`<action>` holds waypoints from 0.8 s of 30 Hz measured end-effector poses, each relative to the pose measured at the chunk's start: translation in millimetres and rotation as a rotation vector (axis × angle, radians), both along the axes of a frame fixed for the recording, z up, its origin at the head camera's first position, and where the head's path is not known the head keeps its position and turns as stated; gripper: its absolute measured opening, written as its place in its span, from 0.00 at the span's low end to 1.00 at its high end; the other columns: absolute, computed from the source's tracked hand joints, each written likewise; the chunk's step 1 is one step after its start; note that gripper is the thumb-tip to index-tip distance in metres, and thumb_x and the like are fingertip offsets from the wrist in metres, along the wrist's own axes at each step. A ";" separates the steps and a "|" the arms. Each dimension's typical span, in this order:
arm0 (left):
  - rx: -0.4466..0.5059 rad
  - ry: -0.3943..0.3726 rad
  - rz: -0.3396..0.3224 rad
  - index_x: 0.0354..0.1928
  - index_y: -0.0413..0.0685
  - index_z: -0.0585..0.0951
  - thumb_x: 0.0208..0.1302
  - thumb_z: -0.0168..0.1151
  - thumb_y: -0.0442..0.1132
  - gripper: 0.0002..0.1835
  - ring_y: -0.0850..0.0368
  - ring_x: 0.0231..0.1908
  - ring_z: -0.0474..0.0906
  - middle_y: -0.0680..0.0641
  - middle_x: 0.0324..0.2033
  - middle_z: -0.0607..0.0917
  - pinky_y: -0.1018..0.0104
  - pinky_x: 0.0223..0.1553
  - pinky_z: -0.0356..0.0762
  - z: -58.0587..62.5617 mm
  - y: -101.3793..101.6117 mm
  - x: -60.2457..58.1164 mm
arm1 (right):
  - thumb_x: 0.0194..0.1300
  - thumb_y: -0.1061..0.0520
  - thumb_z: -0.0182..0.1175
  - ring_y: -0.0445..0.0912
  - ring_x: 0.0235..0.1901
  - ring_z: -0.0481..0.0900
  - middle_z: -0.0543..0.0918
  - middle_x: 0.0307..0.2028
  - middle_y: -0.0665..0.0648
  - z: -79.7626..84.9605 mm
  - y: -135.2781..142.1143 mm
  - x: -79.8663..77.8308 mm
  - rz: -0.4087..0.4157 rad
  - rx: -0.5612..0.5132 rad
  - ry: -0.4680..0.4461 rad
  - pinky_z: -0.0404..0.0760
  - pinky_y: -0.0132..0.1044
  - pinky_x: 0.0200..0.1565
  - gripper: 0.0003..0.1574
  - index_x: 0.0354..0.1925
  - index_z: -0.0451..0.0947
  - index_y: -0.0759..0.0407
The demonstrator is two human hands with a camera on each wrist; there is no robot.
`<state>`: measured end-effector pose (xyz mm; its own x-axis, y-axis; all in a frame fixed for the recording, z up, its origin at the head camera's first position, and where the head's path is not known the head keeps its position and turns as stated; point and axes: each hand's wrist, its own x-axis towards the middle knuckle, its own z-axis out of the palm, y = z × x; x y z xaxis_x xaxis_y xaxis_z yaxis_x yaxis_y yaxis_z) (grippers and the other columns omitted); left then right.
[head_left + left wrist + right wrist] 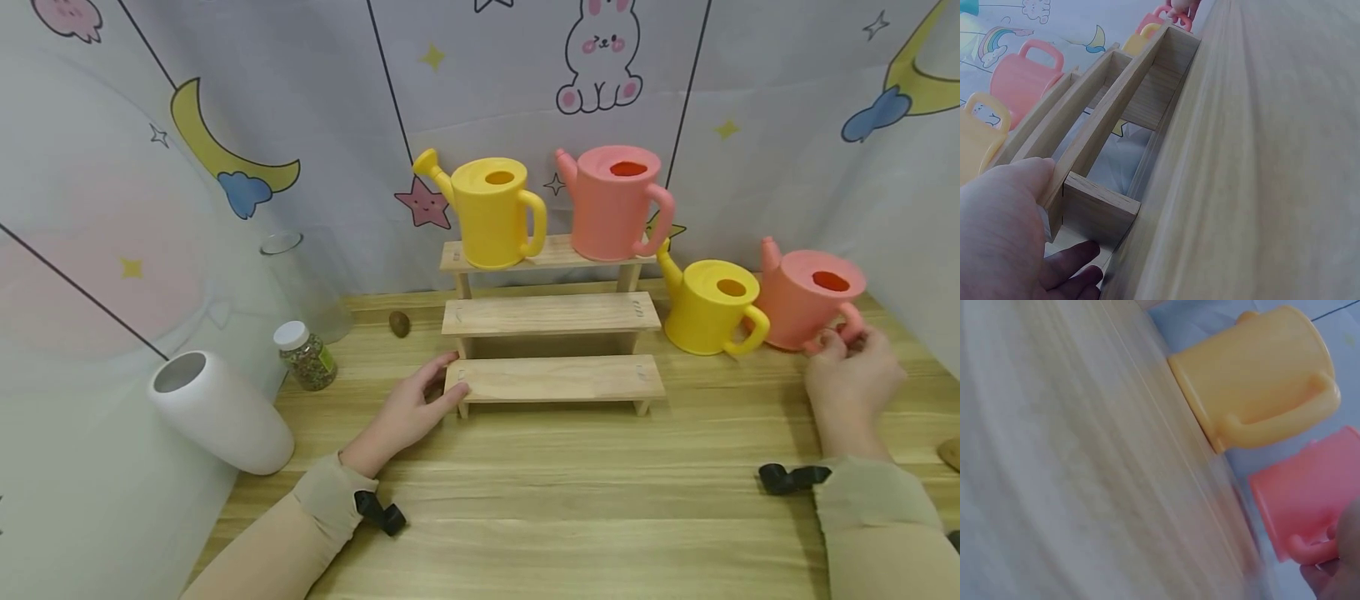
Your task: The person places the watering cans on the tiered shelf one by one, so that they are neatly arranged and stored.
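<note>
A pink can (806, 300) is at the back right of the desk (600, 508), its round top opening facing up and its spout towards the back left. The right hand (855, 371) pinches its handle between thumb and fingers. Whether the base touches the desk is hard to tell.

Just to its left, a yellow can (705, 308) stands upright on the desk, overlapping it in the head view. Left of that is a pale wooden stand (555, 379) with three steps rising towards the back. The left hand (408, 408) grips the left end of the lowest step, thumb against the board and fingers curled below it.

Two more cans stand upright on the top step: a second yellow can (491, 217) at left and a second pink can (611, 208) at right, spouts to the left. The two lower steps are bare.

Further left are a small brown lump (400, 324), a white-lidded jar (309, 358), a clear glass vase (311, 292) and a white vase (225, 417). Behind hangs a pale cloth (495, 92) printed with moons, stars and a rabbit.
</note>
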<state>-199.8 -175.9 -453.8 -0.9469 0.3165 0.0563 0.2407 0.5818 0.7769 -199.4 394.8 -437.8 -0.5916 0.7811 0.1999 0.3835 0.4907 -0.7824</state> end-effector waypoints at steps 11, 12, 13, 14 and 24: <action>0.006 0.022 -0.005 0.75 0.72 0.65 0.68 0.58 0.69 0.36 0.48 0.70 0.73 0.51 0.74 0.71 0.47 0.69 0.74 -0.3 -0.3 -0.8 | 0.81 0.53 0.45 0.20 0.38 0.70 0.66 0.35 0.29 41.7 -26.5 4.7 -0.087 -0.002 0.464 0.70 0.21 0.45 0.12 0.40 0.67 0.34; 0.006 0.026 -0.006 0.75 0.72 0.66 0.68 0.58 0.69 0.36 0.48 0.70 0.73 0.51 0.74 0.71 0.47 0.69 0.74 -0.3 -0.3 -1.0 | 0.81 0.54 0.45 0.20 0.39 0.71 0.66 0.35 0.30 49.2 -30.5 6.2 -0.075 0.005 0.508 0.71 0.21 0.46 0.12 0.41 0.69 0.35; 0.007 0.027 -0.006 0.75 0.72 0.66 0.69 0.58 0.69 0.36 0.48 0.70 0.73 0.51 0.74 0.71 0.47 0.69 0.74 -0.2 -0.2 -1.1 | 0.81 0.56 0.45 0.21 0.40 0.71 0.66 0.36 0.31 57.3 -35.6 8.2 -0.057 -0.001 0.551 0.72 0.21 0.47 0.13 0.44 0.71 0.36; 0.008 0.031 -0.006 0.75 0.72 0.66 0.69 0.58 0.69 0.35 0.48 0.70 0.73 0.50 0.74 0.71 0.47 0.69 0.74 -0.1 -0.1 -1.2 | 0.81 0.57 0.45 0.23 0.41 0.73 0.66 0.36 0.32 66.2 -40.6 10.7 -0.032 -0.011 0.593 0.74 0.21 0.48 0.13 0.45 0.72 0.37; 0.013 0.022 -0.008 0.75 0.70 0.66 0.69 0.58 0.69 0.36 0.48 0.70 0.73 0.51 0.73 0.72 0.48 0.69 0.74 0.2 0.5 0.0 | 0.74 0.53 0.59 0.38 0.44 0.80 0.80 0.39 0.42 133.8 -91.3 36.6 0.218 -0.128 0.900 0.81 0.30 0.61 0.04 0.44 0.79 0.48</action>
